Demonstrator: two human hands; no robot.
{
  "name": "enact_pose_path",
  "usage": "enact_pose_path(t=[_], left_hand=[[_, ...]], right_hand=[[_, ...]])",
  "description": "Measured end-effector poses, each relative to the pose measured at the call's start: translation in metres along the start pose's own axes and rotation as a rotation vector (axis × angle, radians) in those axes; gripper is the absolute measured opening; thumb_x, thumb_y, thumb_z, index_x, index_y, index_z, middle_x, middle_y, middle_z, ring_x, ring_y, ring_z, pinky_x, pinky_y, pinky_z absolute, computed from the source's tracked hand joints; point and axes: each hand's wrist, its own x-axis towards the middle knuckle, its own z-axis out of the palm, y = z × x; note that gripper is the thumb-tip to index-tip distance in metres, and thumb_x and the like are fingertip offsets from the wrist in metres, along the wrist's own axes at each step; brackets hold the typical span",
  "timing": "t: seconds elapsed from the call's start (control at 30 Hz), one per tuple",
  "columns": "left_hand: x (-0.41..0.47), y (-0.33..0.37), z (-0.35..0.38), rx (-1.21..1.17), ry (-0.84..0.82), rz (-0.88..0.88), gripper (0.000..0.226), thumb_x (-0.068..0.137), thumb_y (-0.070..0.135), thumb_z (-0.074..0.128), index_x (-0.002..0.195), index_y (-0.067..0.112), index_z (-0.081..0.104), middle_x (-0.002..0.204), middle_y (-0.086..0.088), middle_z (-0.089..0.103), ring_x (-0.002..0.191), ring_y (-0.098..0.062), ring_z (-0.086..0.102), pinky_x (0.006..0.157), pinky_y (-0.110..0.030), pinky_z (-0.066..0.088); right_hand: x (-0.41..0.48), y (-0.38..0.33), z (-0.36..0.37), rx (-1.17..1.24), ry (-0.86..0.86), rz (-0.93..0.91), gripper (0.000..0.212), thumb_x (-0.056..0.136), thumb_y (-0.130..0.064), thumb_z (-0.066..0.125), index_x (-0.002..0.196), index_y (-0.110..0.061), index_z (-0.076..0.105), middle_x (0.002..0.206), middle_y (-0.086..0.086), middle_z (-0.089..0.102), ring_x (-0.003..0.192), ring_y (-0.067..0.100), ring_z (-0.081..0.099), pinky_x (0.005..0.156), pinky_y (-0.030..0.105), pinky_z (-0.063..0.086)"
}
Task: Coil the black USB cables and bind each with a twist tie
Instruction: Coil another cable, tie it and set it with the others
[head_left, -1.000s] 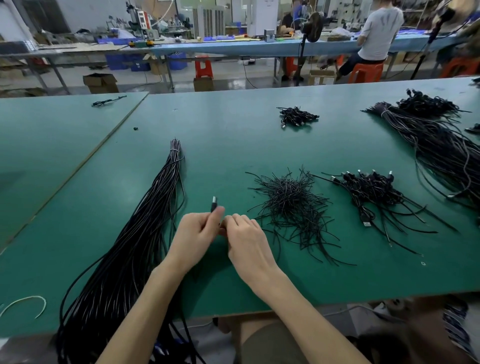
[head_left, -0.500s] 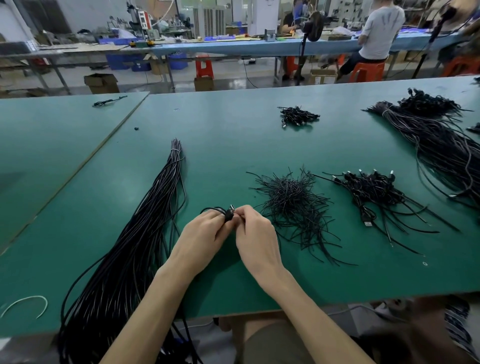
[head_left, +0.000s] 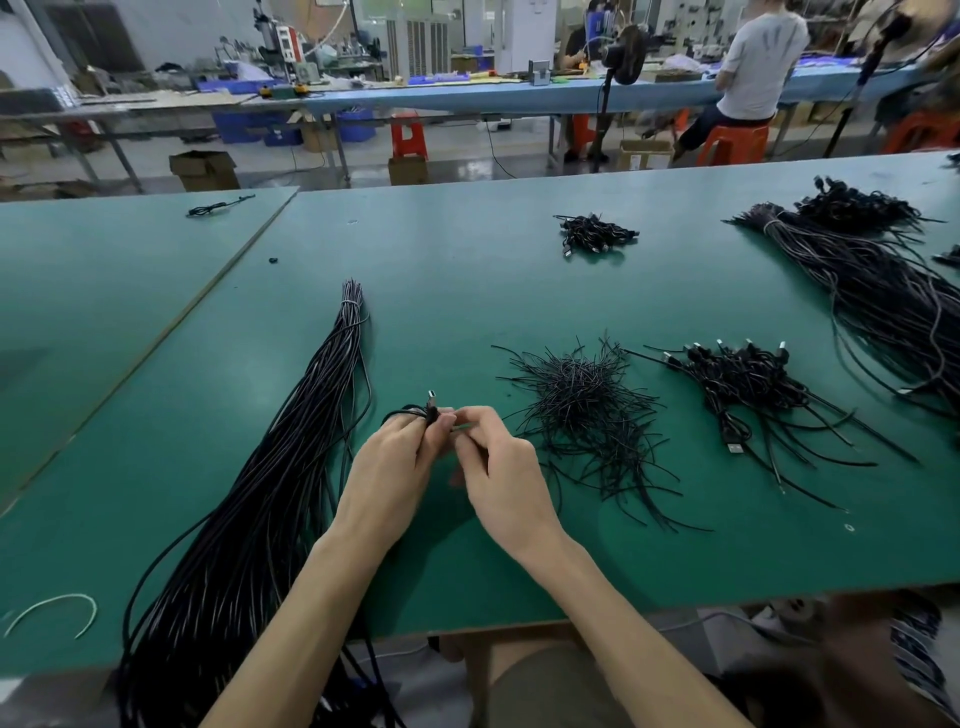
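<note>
L hand (head_left: 400, 457) grips a small coiled USB cable (head_left: 414, 413) just above the green worktop (head_left: 467, 291), plug pointing up. R hand (head_left: 501, 467) sits against it, thumb+index pinching a thin strand (head_left: 461, 427); too small to tell if it's a tie. Loose cable bundle (head_left: 291, 467) lies left of the hands, twist-tie pile (head_left: 582, 410) to the right, bound coils (head_left: 743, 379) further right.

Black cables (head_left: 249, 519), black twist ties (head_left: 582, 410), green table (head_left: 467, 291)

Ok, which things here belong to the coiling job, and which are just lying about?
Job: cable coil in left hand and right hand; twist-tie pile; loose cable bundle; finished coils.
Lying about: white cord loop; lone cable on left table.
</note>
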Motion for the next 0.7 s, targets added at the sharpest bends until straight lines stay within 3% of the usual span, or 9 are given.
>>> enact_pose_path(t=[0.07, 0.17, 0.27, 0.33, 0.4, 0.5, 0.57, 0.7], left_hand=[[0.001, 0.000, 0.001, -0.097, 0.005, -0.057, 0.053, 0.104, 0.051, 0.037, 0.116, 0.016, 0.075, 0.099, 0.017, 0.064, 0.090, -0.001, 0.060, 0.078, -0.008, 0.038], [0.001, 0.002, 0.003, -0.171, 0.040, -0.070, 0.036, 0.107, 0.037, 0.046, 0.119, 0.021, 0.076, 0.076, 0.026, 0.064, 0.074, 0.007, 0.060, 0.068, -0.005, 0.039], [0.002, 0.004, 0.000, -0.344, 0.019, -0.115, 0.038, 0.104, 0.043, 0.045, 0.117, 0.026, 0.077, 0.077, 0.014, 0.072, 0.066, -0.006, 0.063, 0.060, -0.020, 0.048], [0.004, 0.005, -0.002, -0.494, -0.027, -0.179, 0.040, 0.104, 0.044, 0.045, 0.113, 0.026, 0.080, 0.092, 0.002, 0.079, 0.082, -0.025, 0.073, 0.075, -0.044, 0.058], [0.005, 0.007, -0.005, -0.658, -0.066, -0.225, 0.043, 0.107, 0.047, 0.045, 0.108, 0.025, 0.082, 0.105, -0.002, 0.080, 0.096, -0.034, 0.073, 0.082, -0.050, 0.057], [0.004, 0.010, -0.007, -0.834, -0.127, -0.288, 0.048, 0.105, 0.054, 0.047, 0.110, 0.020, 0.081, 0.117, -0.006, 0.077, 0.101, -0.042, 0.070, 0.080, -0.048, 0.055], [0.004, 0.010, -0.007, -0.899, -0.179, -0.299, 0.047, 0.104, 0.053, 0.051, 0.115, 0.017, 0.079, 0.121, -0.011, 0.075, 0.103, -0.049, 0.066, 0.074, -0.040, 0.057], [0.005, 0.008, -0.006, -0.957, -0.201, -0.285, 0.046, 0.103, 0.052, 0.055, 0.117, 0.014, 0.077, 0.124, -0.012, 0.073, 0.109, -0.037, 0.070, 0.072, -0.030, 0.058]], right_hand=[[0.001, -0.001, 0.000, 0.062, 0.003, 0.012, 0.006, 0.107, -0.019, 0.056, 0.110, -0.024, 0.056, 0.083, -0.014, 0.075, 0.065, 0.005, 0.068, 0.063, 0.013, 0.047], [0.001, -0.001, -0.002, 0.133, -0.023, 0.051, 0.004, 0.106, -0.022, 0.057, 0.104, -0.019, 0.055, 0.075, -0.017, 0.074, 0.059, 0.005, 0.068, 0.059, 0.009, 0.044], [0.002, 0.000, -0.001, 0.143, -0.123, 0.067, 0.006, 0.108, -0.024, 0.053, 0.105, -0.019, 0.054, 0.074, -0.008, 0.076, 0.070, 0.006, 0.072, 0.068, 0.015, 0.050], [0.003, 0.000, 0.000, 0.149, -0.168, 0.067, 0.009, 0.109, -0.023, 0.053, 0.100, -0.020, 0.054, 0.078, -0.002, 0.077, 0.077, 0.010, 0.074, 0.079, 0.027, 0.056], [0.004, 0.001, 0.000, 0.167, -0.168, 0.069, 0.014, 0.107, -0.023, 0.057, 0.093, -0.020, 0.058, 0.083, -0.001, 0.078, 0.080, 0.014, 0.075, 0.085, 0.034, 0.057], [0.005, 0.002, -0.003, 0.209, -0.149, 0.082, 0.021, 0.101, -0.021, 0.066, 0.081, -0.024, 0.064, 0.080, -0.004, 0.076, 0.076, 0.011, 0.073, 0.080, 0.028, 0.058], [0.005, 0.002, -0.005, 0.213, -0.134, 0.090, 0.022, 0.099, -0.021, 0.069, 0.078, -0.026, 0.065, 0.076, -0.004, 0.075, 0.070, 0.008, 0.069, 0.074, 0.024, 0.056], [0.005, 0.002, -0.004, 0.219, -0.111, 0.121, 0.020, 0.099, -0.023, 0.070, 0.079, -0.025, 0.068, 0.070, -0.004, 0.073, 0.063, 0.005, 0.064, 0.067, 0.025, 0.055]])
